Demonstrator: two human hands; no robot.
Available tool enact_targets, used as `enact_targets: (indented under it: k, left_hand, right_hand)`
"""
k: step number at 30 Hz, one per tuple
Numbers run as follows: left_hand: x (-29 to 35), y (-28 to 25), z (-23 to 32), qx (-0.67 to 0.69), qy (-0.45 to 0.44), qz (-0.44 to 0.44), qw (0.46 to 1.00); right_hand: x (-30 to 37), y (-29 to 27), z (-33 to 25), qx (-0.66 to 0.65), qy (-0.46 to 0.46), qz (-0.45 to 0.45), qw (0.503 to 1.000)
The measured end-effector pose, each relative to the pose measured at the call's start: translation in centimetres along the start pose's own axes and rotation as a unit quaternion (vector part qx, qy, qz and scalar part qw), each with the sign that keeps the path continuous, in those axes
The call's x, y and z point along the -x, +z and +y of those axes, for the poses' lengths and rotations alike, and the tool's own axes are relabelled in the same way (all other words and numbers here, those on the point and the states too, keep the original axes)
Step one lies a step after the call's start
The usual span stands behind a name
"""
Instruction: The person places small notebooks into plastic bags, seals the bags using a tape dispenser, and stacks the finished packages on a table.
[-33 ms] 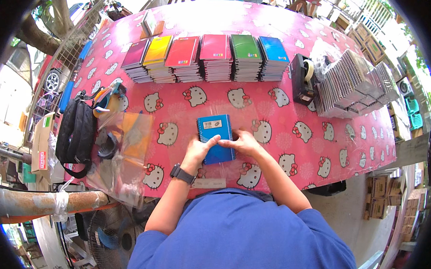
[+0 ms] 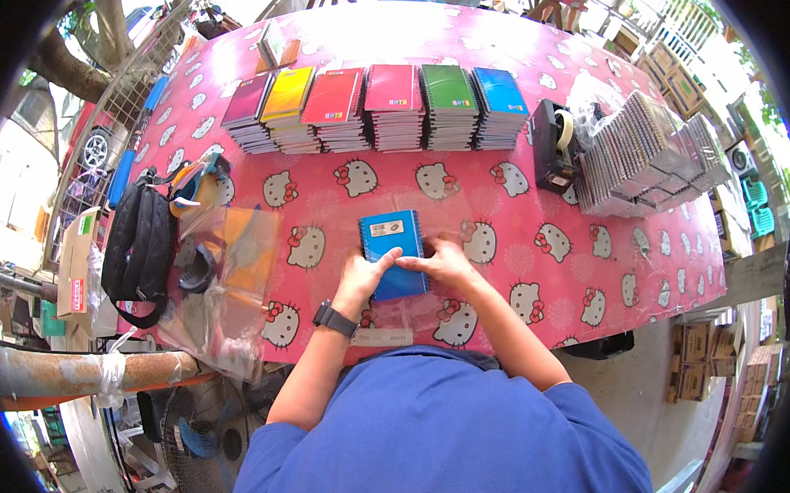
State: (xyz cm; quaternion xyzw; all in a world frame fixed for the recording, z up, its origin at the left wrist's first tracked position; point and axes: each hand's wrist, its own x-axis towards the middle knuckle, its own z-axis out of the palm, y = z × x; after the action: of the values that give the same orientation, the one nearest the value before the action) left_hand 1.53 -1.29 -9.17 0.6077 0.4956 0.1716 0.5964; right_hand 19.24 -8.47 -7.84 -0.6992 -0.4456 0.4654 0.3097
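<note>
Near the table's front edge I hold a blue spiral notebook (image 2: 392, 230), with a white label near its top and the wire binding along its sides. My left hand (image 2: 365, 276) grips its left edge, thumb lying across the cover. From the right, my right hand (image 2: 443, 262) closes on the other edge, and its thumb meets the left one on the cover. The fingers beneath are hidden. Under the notebook lies a clear plastic sheet or bag (image 2: 392, 321), its outline hard to make out. A dark watch (image 2: 335, 319) is on my left wrist.
Stacks of coloured notebooks (image 2: 394, 114) stand in a row at the back. On the right are a black tape dispenser (image 2: 553, 156) and plastic-wrapped stacks (image 2: 637, 160). A black bag (image 2: 139, 244) and clear plastic bags (image 2: 230, 283) lie on the left of the pink tablecloth (image 2: 327, 191).
</note>
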Motion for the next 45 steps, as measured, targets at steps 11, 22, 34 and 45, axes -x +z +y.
enact_targets:
  k: [11,22,34,45]
  left_hand:
    - [0.3,-0.8,-2.6,0.031,0.098,0.092,0.99]
    - [2.2,1.7,-1.6,-0.012,0.125,0.164,0.978]
    - [3.5,3.3,0.2,-0.167,0.244,0.288,0.911]
    - [-0.3,3.8,5.3,-0.209,0.192,0.076,0.956]
  right_hand:
    - [-0.1,-2.6,4.5,0.35,-0.093,0.385,0.849]
    - [1.5,-3.3,2.8,0.167,-0.217,0.37,0.888]
    - [4.0,-3.6,2.5,-0.106,0.013,0.154,0.982]
    - [3.6,-1.3,-0.7,-0.104,-0.04,0.095,0.989]
